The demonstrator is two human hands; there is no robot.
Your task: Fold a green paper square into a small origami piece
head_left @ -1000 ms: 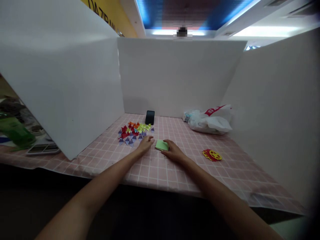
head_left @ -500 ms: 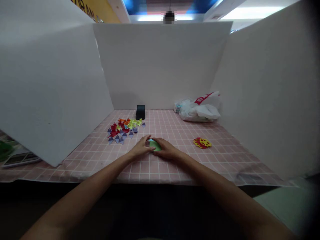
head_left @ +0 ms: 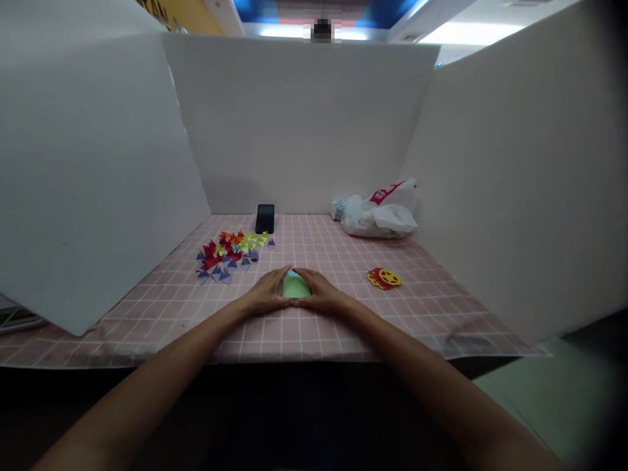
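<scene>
A small green paper (head_left: 295, 287) lies on the pink checked tablecloth (head_left: 314, 327) in front of me. My left hand (head_left: 267, 293) rests on its left edge and my right hand (head_left: 321, 293) on its right edge, the fingers of both lying flat and meeting above the paper's far end. A spread of small folded paper triangles (head_left: 230, 252) in red, purple, orange and yellow-green lies to the left, just beyond my left hand.
A black phone (head_left: 265, 218) leans against the white back board. A white plastic bag (head_left: 380, 214) sits at the back right. A red and yellow paper cutout (head_left: 384, 278) lies right of my hands. White boards wall the table on three sides.
My left hand has come over from beside the triangles onto the green paper, and now both hands frame it. The camera has tilted down and turned slightly.
</scene>
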